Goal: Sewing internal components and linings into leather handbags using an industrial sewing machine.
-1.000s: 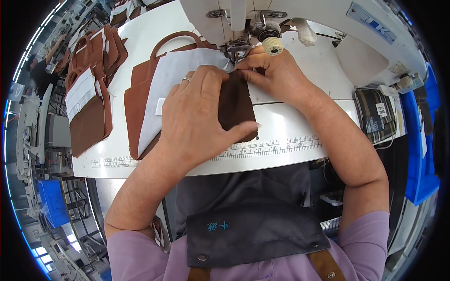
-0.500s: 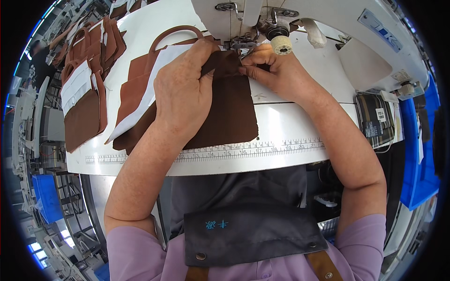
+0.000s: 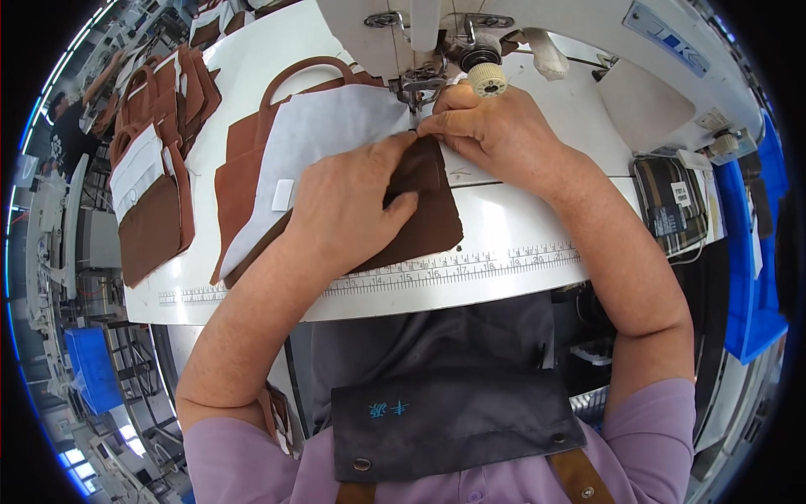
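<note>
A brown bag piece with a curved handle (image 3: 310, 67) lies on the sewing table, its white lining (image 3: 323, 118) spread over it and a dark brown cloth panel (image 3: 428, 214) on the near side. My left hand (image 3: 348, 197) rests on the panel, thumb apart, forefinger stretched toward the presser foot (image 3: 417, 91). Just right of the foot, my right hand (image 3: 495, 126) pinches the panel's upper edge between thumb and forefinger. The fingertips partly hide the cloth edge under the needle. A small white tag (image 3: 283, 195) shows on the lining, beside my left hand.
The white sewing machine (image 3: 579, 25) stands over the far side, its cream dial (image 3: 488, 80) close above my right hand. Stacked brown bag pieces (image 3: 155, 193) lie at left. A ruler strip (image 3: 470, 270) runs along the near edge; a plaid pouch (image 3: 669, 204) and blue bin (image 3: 756, 311) are at right.
My left hand has let go of the panel's folded upper edge and moved nearer me, flattening out. More white lining and the small tag now show. My right hand remains beside the presser foot.
</note>
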`<state>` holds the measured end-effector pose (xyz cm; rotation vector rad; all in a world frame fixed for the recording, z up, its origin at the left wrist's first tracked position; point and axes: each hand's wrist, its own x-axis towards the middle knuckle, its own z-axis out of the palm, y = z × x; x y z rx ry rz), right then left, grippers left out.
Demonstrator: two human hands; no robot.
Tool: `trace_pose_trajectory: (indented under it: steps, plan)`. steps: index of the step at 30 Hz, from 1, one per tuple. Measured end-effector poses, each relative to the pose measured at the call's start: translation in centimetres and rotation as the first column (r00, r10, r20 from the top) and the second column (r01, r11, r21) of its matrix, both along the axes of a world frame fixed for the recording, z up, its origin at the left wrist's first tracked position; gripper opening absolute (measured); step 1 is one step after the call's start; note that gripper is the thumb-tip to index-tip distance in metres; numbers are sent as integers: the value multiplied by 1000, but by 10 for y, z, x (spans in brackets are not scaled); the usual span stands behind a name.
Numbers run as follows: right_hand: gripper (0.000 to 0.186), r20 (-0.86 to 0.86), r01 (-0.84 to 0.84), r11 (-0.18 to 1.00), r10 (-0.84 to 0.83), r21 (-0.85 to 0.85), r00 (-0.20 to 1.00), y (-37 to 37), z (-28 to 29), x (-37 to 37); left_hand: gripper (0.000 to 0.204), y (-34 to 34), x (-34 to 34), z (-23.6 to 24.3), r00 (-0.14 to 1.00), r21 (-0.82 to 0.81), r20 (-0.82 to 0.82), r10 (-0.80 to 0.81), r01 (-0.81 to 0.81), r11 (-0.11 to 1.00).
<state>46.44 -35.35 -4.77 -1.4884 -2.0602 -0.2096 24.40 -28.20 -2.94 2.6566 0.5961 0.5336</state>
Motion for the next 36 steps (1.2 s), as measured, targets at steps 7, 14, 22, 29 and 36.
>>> trace_pose_trajectory:
  steps: [7, 14, 22, 29, 36]
  plan:
    - [17, 75, -2, 1000, 3, -11, 997, -7, 5, -2, 38, 3, 2, -13, 991, 381, -61, -116, 131, 915]
    - [18, 179, 22, 998, -32, 60, 983, -13, 5, -4, 35, -6, 2, -14, 997, 561, -26, -67, 70, 825]
    - [16, 167, 37, 998, -45, 49, 985, -11, 3, -5, 34, 7, 0, -17, 993, 461, -45, -105, 114, 880]
    - [15, 207, 124, 985, -146, 117, 967, -8, -1, -7, 30, 20, 11, -18, 995, 503, 6, -95, 79, 861]
    - [18, 147, 161, 982, -175, 100, 974, -7, -2, -7, 33, 37, 12, -16, 990, 493, -1, -139, 121, 862]
